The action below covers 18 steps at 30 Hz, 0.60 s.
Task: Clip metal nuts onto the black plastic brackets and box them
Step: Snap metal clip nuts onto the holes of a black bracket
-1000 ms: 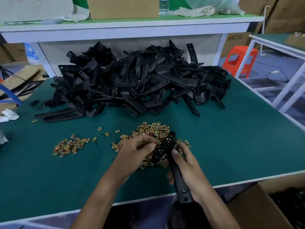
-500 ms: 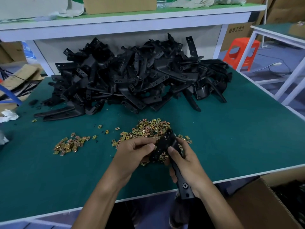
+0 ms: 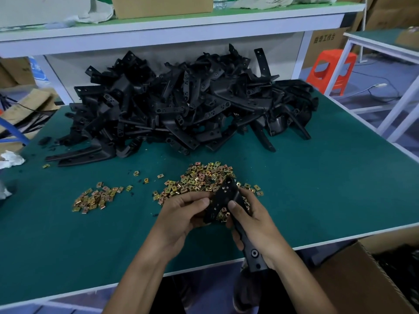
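I hold one black plastic bracket [image 3: 223,200] over the near part of the green table [image 3: 317,177]. My right hand [image 3: 254,220] grips its long handle end, thumb on top. My left hand [image 3: 181,214] curls against the bracket's wide head from the left, fingertips on its edge; whether a nut is pinched there is hidden. A heap of gold metal nuts [image 3: 201,177] lies just beyond my hands. A smaller heap of nuts [image 3: 95,198] lies to the left. A big pile of black brackets [image 3: 181,105] fills the back of the table.
An open cardboard box [image 3: 353,279] with dark parts inside stands below the table's front right edge. A white shelf [image 3: 172,28] with a carton runs above the pile. White rag [image 3: 10,158] at the left edge. An orange stool [image 3: 332,69] and another table stand at right.
Both hands with the bracket stay in place over the nut heap; the fingers shift only slightly on the bracket's head. The camera view has tilted a little.
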Motion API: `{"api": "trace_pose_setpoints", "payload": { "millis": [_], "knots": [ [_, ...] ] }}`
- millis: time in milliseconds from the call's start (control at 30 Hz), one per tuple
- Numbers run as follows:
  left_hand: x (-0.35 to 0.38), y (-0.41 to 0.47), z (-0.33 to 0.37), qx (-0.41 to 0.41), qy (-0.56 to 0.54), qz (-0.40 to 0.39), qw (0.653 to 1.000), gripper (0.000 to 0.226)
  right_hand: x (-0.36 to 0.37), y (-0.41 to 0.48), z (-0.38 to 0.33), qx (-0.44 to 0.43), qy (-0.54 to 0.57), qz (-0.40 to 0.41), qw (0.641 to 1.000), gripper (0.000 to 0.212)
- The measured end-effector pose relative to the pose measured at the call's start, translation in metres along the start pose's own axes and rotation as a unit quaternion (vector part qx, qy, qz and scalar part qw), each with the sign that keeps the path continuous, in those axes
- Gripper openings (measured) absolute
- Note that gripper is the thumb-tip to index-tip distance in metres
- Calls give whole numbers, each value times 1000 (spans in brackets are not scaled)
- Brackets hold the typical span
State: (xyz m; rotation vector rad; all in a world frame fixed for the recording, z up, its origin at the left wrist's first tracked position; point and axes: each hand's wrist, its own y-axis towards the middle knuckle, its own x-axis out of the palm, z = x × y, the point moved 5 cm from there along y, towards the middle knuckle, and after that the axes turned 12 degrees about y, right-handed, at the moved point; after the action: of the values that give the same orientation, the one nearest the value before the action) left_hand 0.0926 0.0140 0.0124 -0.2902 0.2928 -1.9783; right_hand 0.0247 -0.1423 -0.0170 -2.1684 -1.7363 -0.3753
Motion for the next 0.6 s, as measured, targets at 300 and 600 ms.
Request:
{"api": "trace_pose_setpoints", "payload": {
  "millis": [300,600],
  "knots": [
    [-2,-2,1,10,17,-4,1000,14,-3,1,2,4,-7,2,1000,22],
    [-1,0,19,51,189,-72,978,23,-3,3,7,7,-44,17,999,18]
  ]
}}
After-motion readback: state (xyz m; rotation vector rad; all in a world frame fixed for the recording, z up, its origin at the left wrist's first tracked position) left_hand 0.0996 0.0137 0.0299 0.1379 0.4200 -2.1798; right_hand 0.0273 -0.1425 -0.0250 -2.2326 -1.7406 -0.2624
